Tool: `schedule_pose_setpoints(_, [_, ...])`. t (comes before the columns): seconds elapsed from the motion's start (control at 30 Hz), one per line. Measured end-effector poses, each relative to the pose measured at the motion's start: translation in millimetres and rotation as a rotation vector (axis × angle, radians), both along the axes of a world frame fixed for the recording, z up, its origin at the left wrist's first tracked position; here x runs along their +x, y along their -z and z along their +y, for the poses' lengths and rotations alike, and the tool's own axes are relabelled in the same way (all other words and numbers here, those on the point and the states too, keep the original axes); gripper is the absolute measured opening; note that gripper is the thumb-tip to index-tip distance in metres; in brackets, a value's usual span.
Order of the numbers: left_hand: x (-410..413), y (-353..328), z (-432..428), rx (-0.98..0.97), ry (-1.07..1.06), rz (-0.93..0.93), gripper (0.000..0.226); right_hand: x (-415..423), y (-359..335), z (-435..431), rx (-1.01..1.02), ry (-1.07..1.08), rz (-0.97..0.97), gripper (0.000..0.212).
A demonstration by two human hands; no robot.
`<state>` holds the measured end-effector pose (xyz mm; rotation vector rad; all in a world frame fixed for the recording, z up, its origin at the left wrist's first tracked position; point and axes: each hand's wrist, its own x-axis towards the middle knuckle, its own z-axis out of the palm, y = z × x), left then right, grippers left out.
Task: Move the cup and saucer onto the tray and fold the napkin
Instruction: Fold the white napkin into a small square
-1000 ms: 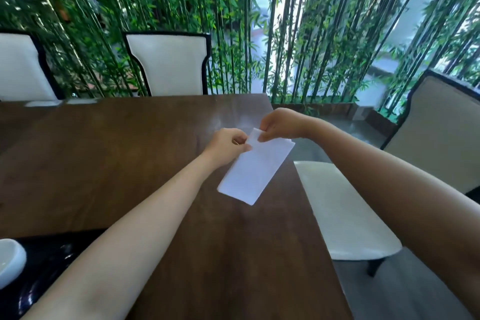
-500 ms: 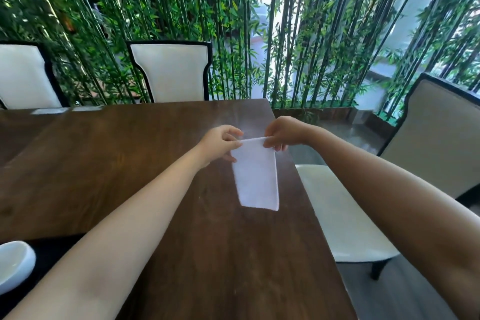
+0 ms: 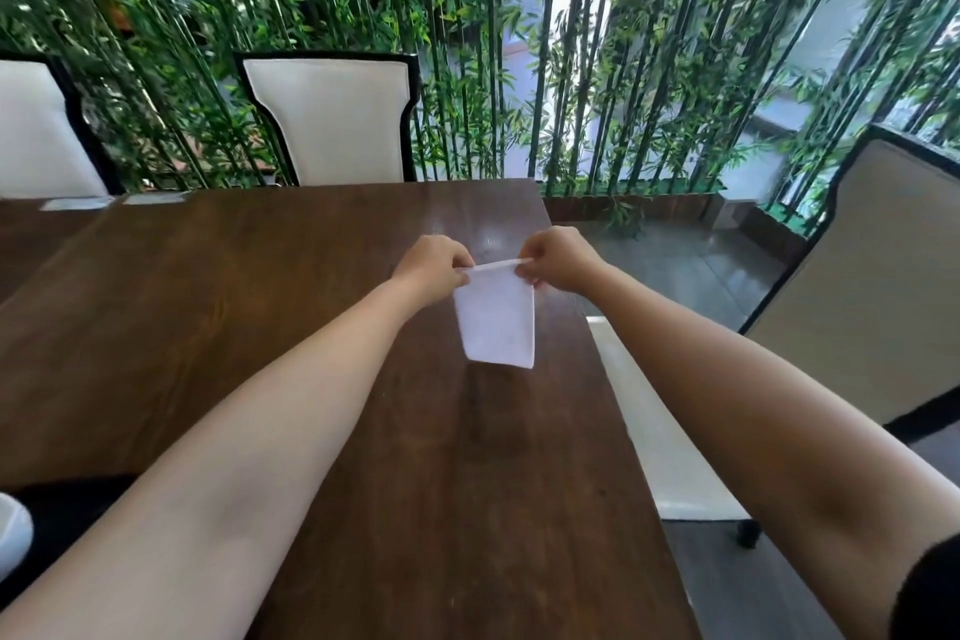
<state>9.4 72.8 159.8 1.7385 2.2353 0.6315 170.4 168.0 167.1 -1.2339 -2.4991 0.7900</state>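
Note:
A folded white napkin [image 3: 497, 322] hangs above the dark wooden table [image 3: 260, 301], held by its top edge. My left hand [image 3: 431, 268] pinches the top left corner and my right hand [image 3: 558, 260] pinches the top right corner. The napkin's lower edge hangs free, close over the tabletop. At the bottom left lies a black tray [image 3: 67, 504], and a white piece of crockery [image 3: 11, 533] shows on it at the frame's edge; whether it is the cup or the saucer I cannot tell.
The table's right edge runs just right of the napkin. A white-seated chair [image 3: 660, 452] stands beside that edge, with another chair back [image 3: 878, 270] further right. Two white chairs [image 3: 332, 120] stand at the far side, before a bamboo screen.
The napkin has swung from tilted to hanging straight down, and both hands have drawn its top edge taut and level. The view has shifted a little.

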Motion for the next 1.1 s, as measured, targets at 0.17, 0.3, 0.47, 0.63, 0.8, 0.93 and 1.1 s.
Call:
schedule_pose_setpoints(0.17, [9, 29, -18, 0.073, -0.019, 0.117, 0.019, 5, 35, -14, 0.144, 0.004, 0.066, 0.013])
schedule_pose_setpoints(0.3, [28, 71, -65, 0.167, -0.013, 0.098, 0.018, 30, 81, -55, 0.201, -0.044, 0.124, 0.011])
schedule_pose_setpoints(0.47, [54, 110, -122, 0.187, 0.014, 0.069, 0.012, 66, 124, -107, 0.203, -0.133, 0.106, 0.012])
schedule_pose_setpoints(0.63, [79, 133, -162, 0.161, 0.031, 0.025, 0.010, 91, 146, -144, 0.197, -0.172, 0.093, 0.010])
schedule_pose_setpoints(0.8, [93, 150, -189, 0.143, 0.047, -0.033, 0.010, 111, 167, -173, 0.200, -0.207, 0.058, 0.009])
schedule_pose_setpoints(0.93, [98, 160, -205, 0.120, 0.070, -0.093, 0.010, 123, 177, -187, 0.185, -0.231, 0.027, 0.010])
schedule_pose_setpoints(1.1, [89, 158, -203, 0.148, 0.051, -0.178, 0.010, 121, 169, -177, 0.094, -0.245, 0.059, 0.008])
